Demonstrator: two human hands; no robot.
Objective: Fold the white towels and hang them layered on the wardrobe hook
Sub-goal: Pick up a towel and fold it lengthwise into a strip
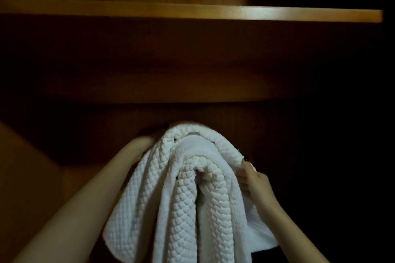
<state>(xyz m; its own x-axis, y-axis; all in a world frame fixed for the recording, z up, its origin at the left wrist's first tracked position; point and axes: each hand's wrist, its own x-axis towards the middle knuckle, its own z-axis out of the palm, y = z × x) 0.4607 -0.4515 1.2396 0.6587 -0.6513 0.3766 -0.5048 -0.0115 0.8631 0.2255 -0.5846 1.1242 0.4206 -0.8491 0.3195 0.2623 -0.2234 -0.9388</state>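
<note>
White towels [181,194] inside wardrobe [192,9]; right hand [254,183] pinching an edge, left hand [145,142] behind, grip unclear.

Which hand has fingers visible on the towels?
The right hand: its fingers pinch the right edge of the white towels. The left hand reaches behind the top of the bundle, its fingers lost in shadow.

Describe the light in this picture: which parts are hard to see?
Head view: dim overall; the white quilted towels are brightest; the orange-brown wooden shelf edge catches light, with deep shadow beneath; the left hand is dark and blurred.
</note>
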